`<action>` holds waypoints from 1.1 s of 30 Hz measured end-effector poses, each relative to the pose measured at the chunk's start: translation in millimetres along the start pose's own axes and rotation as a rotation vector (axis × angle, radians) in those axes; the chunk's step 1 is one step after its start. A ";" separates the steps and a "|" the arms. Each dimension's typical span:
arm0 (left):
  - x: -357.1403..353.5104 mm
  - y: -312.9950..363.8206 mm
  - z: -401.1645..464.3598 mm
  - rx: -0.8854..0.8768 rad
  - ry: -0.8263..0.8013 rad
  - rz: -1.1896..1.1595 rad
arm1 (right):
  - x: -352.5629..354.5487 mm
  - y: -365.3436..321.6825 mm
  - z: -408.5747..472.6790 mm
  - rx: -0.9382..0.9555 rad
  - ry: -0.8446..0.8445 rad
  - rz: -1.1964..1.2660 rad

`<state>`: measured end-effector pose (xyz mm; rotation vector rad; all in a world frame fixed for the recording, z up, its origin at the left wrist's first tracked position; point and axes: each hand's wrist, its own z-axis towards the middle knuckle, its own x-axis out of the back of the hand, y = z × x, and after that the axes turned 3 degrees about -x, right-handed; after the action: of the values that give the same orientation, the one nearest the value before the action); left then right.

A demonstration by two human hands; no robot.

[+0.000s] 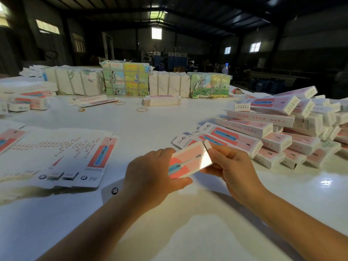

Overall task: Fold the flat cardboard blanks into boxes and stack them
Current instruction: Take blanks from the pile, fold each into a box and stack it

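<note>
A pink and white cardboard box [189, 161], printed with a blue toothbrush, is held above the white table [150, 125] between both hands. My left hand [150, 178] grips its near end, thumb along the lower edge. My right hand [228, 164] holds the far end, where a small white end flap [207, 145] sticks up beside the fingers. A spread of flat blanks [62, 157] lies on the table to the left. A large pile of folded boxes [282, 132] lies to the right.
Wrapped bundles of blanks [124, 80] line the far side of the table, with a short stack of flat blanks [162, 100] in front. Rubber bands [141, 110] lie loose on the table. More boxes [28, 99] sit at far left. A water bottle [225, 68] stands behind.
</note>
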<state>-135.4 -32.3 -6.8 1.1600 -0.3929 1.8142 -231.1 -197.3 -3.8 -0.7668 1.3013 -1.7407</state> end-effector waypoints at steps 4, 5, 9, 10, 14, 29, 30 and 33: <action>-0.3 0.2 -0.2 -0.018 0.008 0.005 | -1.5 0.7 -0.8 0.101 0.006 -0.130; 0.3 0.6 -0.5 -0.023 0.010 0.012 | -2.6 -0.4 -1.8 0.119 0.009 -0.159; 2.5 2.6 1.1 -0.060 0.019 0.094 | 0.7 0.0 -2.2 0.119 0.075 -0.256; 2.9 3.9 1.4 -0.066 0.026 0.116 | 1.0 1.2 -2.1 0.115 0.087 -0.287; 4.5 9.0 0.3 -0.094 0.070 0.150 | -6.0 2.2 -10.2 0.147 0.079 -0.474; 0.4 -3.0 7.8 0.066 -0.075 0.043 | -19.0 2.4 -20.3 0.302 -0.208 -0.720; 1.5 -6.5 8.9 0.065 -0.115 0.036 | -16.8 2.5 -17.5 0.313 -0.235 -0.765; 9.0 -11.4 7.9 -0.035 -0.099 0.089 | -8.9 4.0 -10.4 0.433 -0.267 -0.956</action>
<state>-122.9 -26.8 2.4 1.2285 -0.5390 1.8233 -234.6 -185.2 -10.7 -1.4249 0.3137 -2.4080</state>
